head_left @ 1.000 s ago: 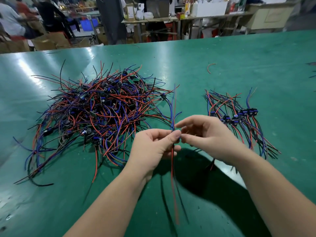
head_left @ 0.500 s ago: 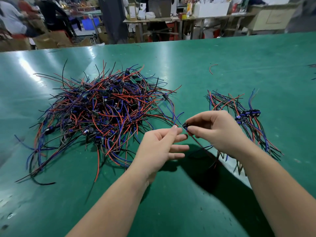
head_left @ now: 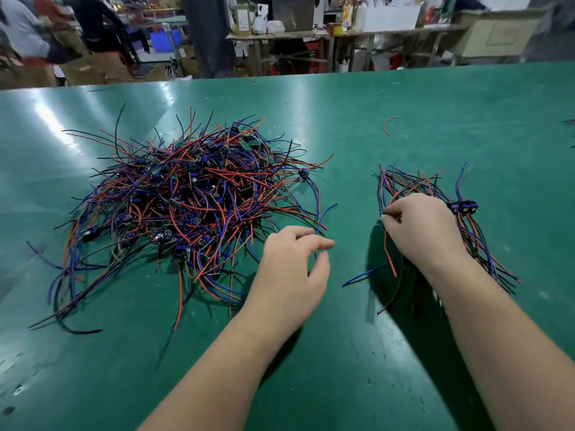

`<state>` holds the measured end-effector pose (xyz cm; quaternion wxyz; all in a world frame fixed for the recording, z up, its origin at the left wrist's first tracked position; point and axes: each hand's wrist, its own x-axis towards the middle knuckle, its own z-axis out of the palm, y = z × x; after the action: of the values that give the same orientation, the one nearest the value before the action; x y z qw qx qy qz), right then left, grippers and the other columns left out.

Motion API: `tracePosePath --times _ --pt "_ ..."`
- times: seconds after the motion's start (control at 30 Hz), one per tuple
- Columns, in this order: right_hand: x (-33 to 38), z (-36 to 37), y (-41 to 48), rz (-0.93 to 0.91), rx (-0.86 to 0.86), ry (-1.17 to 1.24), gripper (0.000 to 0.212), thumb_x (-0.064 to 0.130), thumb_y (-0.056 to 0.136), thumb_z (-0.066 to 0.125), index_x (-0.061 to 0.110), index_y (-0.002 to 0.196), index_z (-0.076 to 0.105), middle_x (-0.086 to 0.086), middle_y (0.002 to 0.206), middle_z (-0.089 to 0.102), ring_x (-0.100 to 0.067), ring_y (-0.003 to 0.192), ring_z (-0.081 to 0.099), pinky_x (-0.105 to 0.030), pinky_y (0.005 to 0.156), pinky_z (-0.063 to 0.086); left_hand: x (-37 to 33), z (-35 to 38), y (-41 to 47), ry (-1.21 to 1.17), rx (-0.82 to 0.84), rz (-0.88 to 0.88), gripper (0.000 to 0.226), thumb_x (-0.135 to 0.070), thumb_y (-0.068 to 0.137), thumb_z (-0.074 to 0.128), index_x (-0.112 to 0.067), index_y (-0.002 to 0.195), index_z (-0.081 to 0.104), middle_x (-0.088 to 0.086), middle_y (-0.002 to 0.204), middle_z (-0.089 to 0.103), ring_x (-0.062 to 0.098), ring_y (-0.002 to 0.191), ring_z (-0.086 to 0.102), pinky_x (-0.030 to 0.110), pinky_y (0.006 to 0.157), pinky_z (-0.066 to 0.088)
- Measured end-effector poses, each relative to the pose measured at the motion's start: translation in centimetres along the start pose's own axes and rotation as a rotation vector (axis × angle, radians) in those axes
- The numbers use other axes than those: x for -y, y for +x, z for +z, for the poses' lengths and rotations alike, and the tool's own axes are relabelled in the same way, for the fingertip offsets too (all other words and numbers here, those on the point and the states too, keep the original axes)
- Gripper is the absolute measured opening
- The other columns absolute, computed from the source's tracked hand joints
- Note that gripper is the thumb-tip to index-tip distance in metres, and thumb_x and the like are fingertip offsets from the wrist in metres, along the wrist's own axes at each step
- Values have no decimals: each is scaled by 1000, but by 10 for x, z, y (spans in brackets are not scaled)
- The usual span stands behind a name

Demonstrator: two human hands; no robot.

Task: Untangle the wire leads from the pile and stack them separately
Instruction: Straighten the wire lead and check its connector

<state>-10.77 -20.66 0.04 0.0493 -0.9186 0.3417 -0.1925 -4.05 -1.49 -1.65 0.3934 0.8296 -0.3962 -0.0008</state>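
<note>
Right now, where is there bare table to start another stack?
Bare: the far table strip beyond the sorted stack, bar one stray red wire; the near corner below the tangled pile. Crowded: the gap between pile and stack, where the left hand hovers and the right hand grips a lead.

Overhead light glares white on the table (head_left: 466, 119) beyond the left hand (head_left: 289, 275); dark shadow pools beneath the right hand (head_left: 426, 231); edges bow, background blurs.

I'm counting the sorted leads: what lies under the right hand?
The right hand covers the middle of the sorted stack, gripping a lead. Wires and blue connectors show around it; those beneath the palm are hidden.
</note>
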Motion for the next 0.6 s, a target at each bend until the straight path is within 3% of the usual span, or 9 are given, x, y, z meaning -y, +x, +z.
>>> tracePosePath --times 0.07,0.17,0.23,0.33,0.4,0.47,0.53,0.6 --pt "3 -2 -2 10 34 -96 27 32 92 53 15 99 73 -11 101 64 -35 99 56 -38 82 43 5 4 -2 188 121 -51 33 -39 94 49 -37 126 57 1 144 38 16 128 26 30 105 19" --pt "6 -2 -5 33 148 -194 35 41 94 47 18 112 65 -10 113 55 -34 113 47 -42 92 36 11 11 -4 413 267 -75 44 -51 96 35 -42 140 35 -4 156 19 17 138 11 42 111 6" --pt "6 0 -8 48 208 -238 39 44 93 46 19 121 56 -10 123 47 -34 119 39 -43 97 31 11 14 -4 480 265 -38 47 -51 98 31 -37 143 32 -10 154 22 16 139 13 44 110 2" --pt "8 0 -14 -8 145 -158 38 40 91 53 21 124 54 -9 128 43 -33 118 35 -43 97 29 10 13 -3 485 183 15 41 -46 96 37 -29 132 47 -16 143 38 13 131 26 38 102 5" --pt "14 -2 -19 -151 83 43 35 31 90 58 24 124 60 -6 121 50 -30 113 42 -42 94 33 8 11 -2 437 155 23 36 -46 93 42 -30 122 57 -19 132 48 10 124 34 33 91 9" --pt "23 -5 -24 -314 153 239 29 23 89 62 23 117 67 -4 106 60 -23 99 53 -39 91 42 5 9 -2 355 152 0 33 -48 90 45 -32 113 63 -19 123 56 9 118 41 31 84 11" --pt "31 -3 -30 -423 294 278 25 20 87 63 22 110 71 -3 97 62 -19 91 57 -33 88 44 3 8 -2 308 161 -15 32 -47 89 46 -32 111 64 -17 119 57 10 115 44 31 84 14" --pt "34 4 -29 -443 354 237 21 18 86 63 22 105 73 -3 95 58 -22 94 57 -30 86 42 3 8 -1 304 158 -13 31 -45 89 46 -33 111 64 -17 117 57 10 114 44 31 87 16"
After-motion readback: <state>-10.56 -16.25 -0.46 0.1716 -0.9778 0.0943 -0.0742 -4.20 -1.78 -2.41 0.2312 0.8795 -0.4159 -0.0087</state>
